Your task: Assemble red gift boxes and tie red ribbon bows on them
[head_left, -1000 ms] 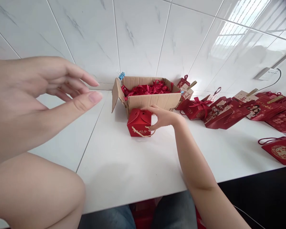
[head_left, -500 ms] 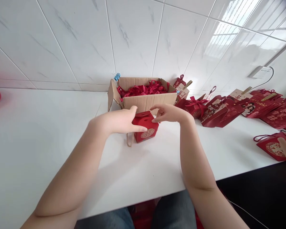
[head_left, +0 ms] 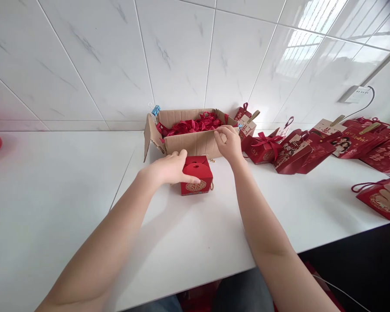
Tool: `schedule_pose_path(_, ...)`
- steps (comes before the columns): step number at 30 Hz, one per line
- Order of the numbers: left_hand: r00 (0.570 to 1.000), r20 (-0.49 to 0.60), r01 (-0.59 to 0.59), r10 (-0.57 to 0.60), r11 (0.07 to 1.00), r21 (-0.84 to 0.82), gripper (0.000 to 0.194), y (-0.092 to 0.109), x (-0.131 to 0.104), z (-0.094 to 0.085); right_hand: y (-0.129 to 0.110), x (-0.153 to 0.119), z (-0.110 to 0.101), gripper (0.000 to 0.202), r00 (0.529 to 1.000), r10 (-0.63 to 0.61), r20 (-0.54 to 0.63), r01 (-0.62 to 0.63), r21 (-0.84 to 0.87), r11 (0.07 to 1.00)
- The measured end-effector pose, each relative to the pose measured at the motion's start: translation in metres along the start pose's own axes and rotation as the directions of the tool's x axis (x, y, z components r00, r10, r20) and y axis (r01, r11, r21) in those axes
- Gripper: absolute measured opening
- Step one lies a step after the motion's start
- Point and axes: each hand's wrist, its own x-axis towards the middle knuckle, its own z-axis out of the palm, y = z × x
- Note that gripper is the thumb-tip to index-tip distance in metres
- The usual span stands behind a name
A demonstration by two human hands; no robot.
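Box, red, in left fingers, near right fingers

Just one view here, from a camera worn on the head: it looks forward and down over the white table, near enough that the wearer's forearms run in large from the lower edge. The tiled wall fills the top, a small red box sits mid-picture, and the right edge cuts off a red handled carrier.

One cardboard carton; in front of it, one red box; at its back-left corner, one blue clip; far right of it, one white socket.
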Motion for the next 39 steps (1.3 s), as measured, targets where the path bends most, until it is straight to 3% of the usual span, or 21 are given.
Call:
schedule_pose_path(3,0.996,-0.080,-0.038,0.039,0.999,0.024,0.078,0.003,0.002,0.002,0.005,0.001,0.008,0.036,1.000,0.009,-0.013,-0.011,-0.097,0.995)
schedule_pose_path(6,0.958,-0.264,-0.113,0.115,0.993,0.023,0.061,0.006,0.001,-0.002,0.008,0.001,0.007,0.053,0.982,0.004,0.190,0.026,-0.159,0.987)
schedule_pose_path(7,0.914,-0.382,-0.137,0.138,0.990,0.031,0.052,0.006,0.002,-0.004,0.009,0.001,0.006,0.052,0.968,-0.011,0.249,0.059,-0.185,0.981)
schedule_pose_path(9,0.770,-0.615,-0.141,0.172,0.985,0.099,0.033,0.004,0.005,-0.006,0.012,0.001,0.006,0.043,0.957,-0.033,0.290,0.103,-0.230,0.968)
schedule_pose_path(10,0.706,-0.684,-0.113,0.184,0.983,0.148,0.031,0.001,0.008,-0.006,0.013,0.001,0.006,0.039,0.961,-0.029,0.274,0.098,-0.243,0.965)
schedule_pose_path(11,0.682,-0.707,-0.071,0.188,0.979,0.191,0.035,-0.002,0.011,-0.005,0.015,0.001,0.006,0.036,0.968,-0.017,0.250,0.081,-0.248,0.965)
schedule_pose_path(12,0.702,-0.691,-0.032,0.174,0.976,0.214,0.040,-0.007,0.016,-0.004,0.015,0.001,0.007,0.035,0.974,-0.005,0.227,0.062,-0.247,0.967)
schedule_pose_path(14,0.787,-0.607,0.016,0.113,0.979,0.202,0.037,-0.017,0.024,0.000,0.015,0.001,0.009,0.036,0.981,0.004,0.194,0.042,-0.233,0.971)
schedule_pose_path(15,0.802,-0.592,0.034,0.080,0.983,0.178,0.032,-0.022,0.028,0.003,0.015,0.000,0.011,0.036,0.982,0.000,0.187,0.044,-0.229,0.972)
schedule_pose_path(20,0.747,-0.665,0.066,0.016,0.993,0.098,0.024,-0.038,0.041,0.008,0.004,-0.005,0.018,0.031,0.979,0.022,0.205,0.042,-0.303,0.952)
schedule_pose_path(29,0.793,-0.608,0.100,-0.044,0.993,0.059,0.024,-0.039,0.041,0.005,-0.011,-0.008,0.018,0.035,0.910,0.044,0.413,0.138,-0.399,0.906)
schedule_pose_path(33,0.798,-0.601,0.101,-0.039,0.992,0.069,0.026,-0.036,0.040,0.005,-0.013,-0.007,0.015,0.050,0.900,0.082,0.428,0.106,-0.397,0.912)
schedule_pose_path(39,0.781,-0.624,0.092,-0.011,0.991,0.098,0.027,-0.039,0.042,0.006,-0.013,-0.001,0.005,0.070,0.910,0.092,0.403,0.000,-0.224,0.975)
